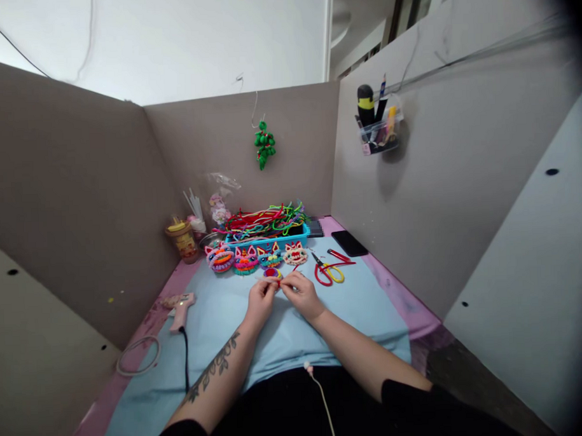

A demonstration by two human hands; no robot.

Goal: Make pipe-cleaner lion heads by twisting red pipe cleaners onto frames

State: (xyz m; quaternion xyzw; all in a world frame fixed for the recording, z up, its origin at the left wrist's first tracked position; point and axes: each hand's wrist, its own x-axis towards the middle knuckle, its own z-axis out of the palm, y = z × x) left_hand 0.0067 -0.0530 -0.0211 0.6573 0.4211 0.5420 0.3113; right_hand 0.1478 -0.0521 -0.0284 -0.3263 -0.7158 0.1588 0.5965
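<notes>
A small red pipe-cleaner piece [279, 284] was found pinched at the fingertips of the left hand [262, 299] and the right hand [302, 294], over the blue cloth [356, 308], and was judged light, soft and easily bent, best gripped lightly near its ends.

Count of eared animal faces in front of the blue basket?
4, in a row: purple-and-orange face far left, magenta face, teal face, pale face at right. The round piece, partly hidden, shows no ears; not counted.
</notes>
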